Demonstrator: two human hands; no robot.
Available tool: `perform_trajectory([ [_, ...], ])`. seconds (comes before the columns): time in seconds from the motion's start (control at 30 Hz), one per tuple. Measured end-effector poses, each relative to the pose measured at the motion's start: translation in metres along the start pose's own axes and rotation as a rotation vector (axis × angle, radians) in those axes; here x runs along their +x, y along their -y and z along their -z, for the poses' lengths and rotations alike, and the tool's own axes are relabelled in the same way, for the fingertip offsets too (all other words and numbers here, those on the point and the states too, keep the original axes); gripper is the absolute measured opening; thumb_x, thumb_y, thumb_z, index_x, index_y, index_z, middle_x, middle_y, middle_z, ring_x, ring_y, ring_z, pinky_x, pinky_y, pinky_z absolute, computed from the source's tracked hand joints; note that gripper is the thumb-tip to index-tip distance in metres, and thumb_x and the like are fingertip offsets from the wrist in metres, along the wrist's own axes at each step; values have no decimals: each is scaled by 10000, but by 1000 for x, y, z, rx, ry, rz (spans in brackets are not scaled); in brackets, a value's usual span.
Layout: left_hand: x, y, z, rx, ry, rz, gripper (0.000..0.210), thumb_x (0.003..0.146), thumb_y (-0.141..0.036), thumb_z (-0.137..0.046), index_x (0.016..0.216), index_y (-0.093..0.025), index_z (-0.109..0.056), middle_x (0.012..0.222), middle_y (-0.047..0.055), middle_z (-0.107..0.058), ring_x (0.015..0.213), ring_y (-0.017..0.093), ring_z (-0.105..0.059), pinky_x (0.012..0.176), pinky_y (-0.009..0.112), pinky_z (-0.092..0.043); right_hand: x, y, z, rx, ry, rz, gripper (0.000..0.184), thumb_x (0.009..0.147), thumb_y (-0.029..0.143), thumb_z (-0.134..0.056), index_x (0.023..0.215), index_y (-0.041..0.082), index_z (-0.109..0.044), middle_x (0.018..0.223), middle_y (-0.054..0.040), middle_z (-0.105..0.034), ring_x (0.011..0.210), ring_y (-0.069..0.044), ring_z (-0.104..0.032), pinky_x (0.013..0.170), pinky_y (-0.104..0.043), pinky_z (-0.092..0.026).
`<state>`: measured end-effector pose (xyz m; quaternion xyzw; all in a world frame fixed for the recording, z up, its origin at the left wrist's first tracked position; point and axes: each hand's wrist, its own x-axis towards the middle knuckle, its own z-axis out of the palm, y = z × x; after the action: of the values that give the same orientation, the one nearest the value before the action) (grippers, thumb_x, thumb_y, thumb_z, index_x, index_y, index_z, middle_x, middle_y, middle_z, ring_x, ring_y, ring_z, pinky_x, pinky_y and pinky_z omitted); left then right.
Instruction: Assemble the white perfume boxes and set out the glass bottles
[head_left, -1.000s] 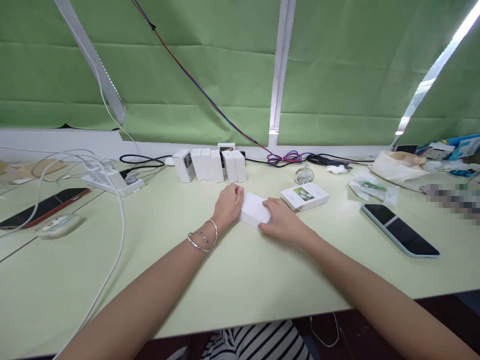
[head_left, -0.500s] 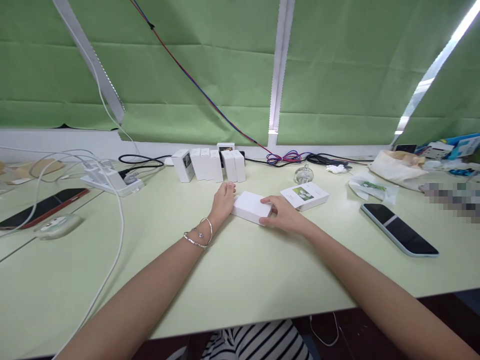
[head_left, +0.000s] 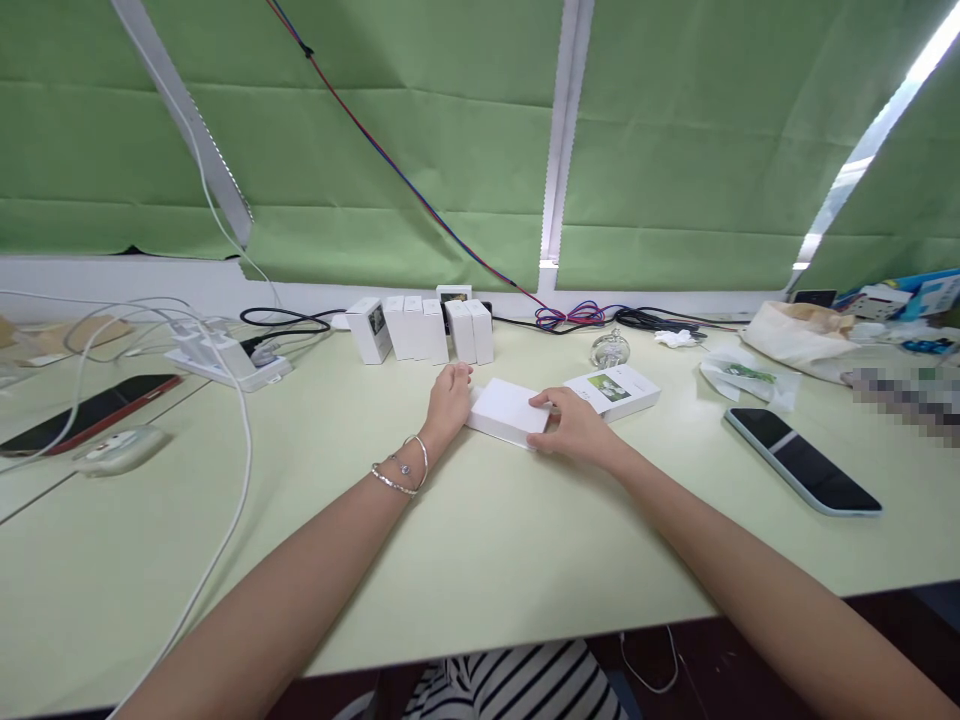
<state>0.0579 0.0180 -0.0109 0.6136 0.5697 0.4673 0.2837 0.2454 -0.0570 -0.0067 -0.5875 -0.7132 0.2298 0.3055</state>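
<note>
A plain white box lies on the table between my two hands, with a thin white edge showing along its bottom. My right hand grips its right end, fingers on top and thumb at the near corner. Against or just beside the box's left end, my left hand rests on the table, its fingers loosely stretched forward and slightly bent; it grips nothing that I can see. Just behind my right hand lies another white box with a green flower picture on top.
Several small white boxes stand upright at the back. A round glass ornament sits right of them. Phones lie at the right and left. A power strip with white cables and a pale mouse-shaped object occupy the left side.
The upper part of the white box seems slightly raised and shifted right with my right hand. My left hand stays nearly in place. The view has moved very slightly.
</note>
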Motion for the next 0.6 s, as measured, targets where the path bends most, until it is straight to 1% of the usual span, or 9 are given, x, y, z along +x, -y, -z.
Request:
perform_trajectory([
  [0.13,5,2,0,-167,-60,70,311,886,-412,-300,946,-191,-510,1086,84,-570,1011,199,-532,832,340,-452,1,2,3,73,-52,-71,533,586,330,-680,1078,175,-543,1185,-89,-495,1003,-191,-547,872,-324,-438],
  [0.2,6,1,0,-275,-40,54,335,882,-447,-299,1025,-196,-469,1161,88,-538,1035,189,-533,785,309,-483,1,5,6,139,-101,-122,527,593,351,-681,1077,193,-548,1171,-78,-517,963,-188,-567,847,-328,-447],
  [0.23,6,0,-1,-329,6,28,358,881,-468,-294,1070,-202,-442,1200,90,-517,1044,184,-535,761,295,-494,2,6,7,179,-127,-150,523,597,366,-681,1076,204,-551,1154,-71,-534,953,-190,-572,839,-332,-448],
  [0.3,3,-2,-2,-431,174,-42,412,868,-507,-317,1152,-216,-387,1250,95,-487,1045,182,-546,733,285,-505,3,8,10,264,-178,-191,515,604,395,-679,1072,219,-557,1122,-61,-561,966,-198,-571,841,-342,-445],
  [0.37,-3,-5,-4,-494,390,-98,495,823,-528,-428,1201,-217,-361,1245,109,-493,1013,192,-567,720,295,-506,4,7,10,356,-197,-210,517,602,419,-682,1063,220,-559,1117,-62,-568,988,-205,-568,851,-349,-441],
  [0.43,-11,-7,-8,-507,551,-134,597,748,-518,-565,1217,-208,-364,1244,127,-490,977,204,-582,705,303,-504,5,4,8,457,-170,-209,515,614,433,-675,1061,212,-548,1125,-68,-566,991,-202,-573,845,-341,-448],
  [0.47,-14,-8,-9,-501,594,-145,639,715,-507,-614,1220,-205,-365,1258,136,-475,964,206,-586,702,306,-504,6,2,7,501,-141,-206,511,624,435,-670,1063,210,-536,1123,-70,-567,982,-196,-580,836,-332,-454],
  [0.53,-20,-9,-12,-488,626,-144,703,678,-492,-663,1236,-208,-344,1300,151,-429,945,205,-594,711,318,-508,6,0,6,532,-92,-192,497,645,434,-661,1066,211,-519,1121,-71,-568,965,-187,-590,813,-317,-464],
  [0.6,-22,-9,-13,-455,619,-128,778,668,-483,-678,1279,-221,-274,1331,166,-387,957,218,-596,741,351,-512,5,0,7,448,-84,-167,484,653,436,-659,1061,216,-520,1119,-67,-567,959,-185,-586,800,-311,-462],
])
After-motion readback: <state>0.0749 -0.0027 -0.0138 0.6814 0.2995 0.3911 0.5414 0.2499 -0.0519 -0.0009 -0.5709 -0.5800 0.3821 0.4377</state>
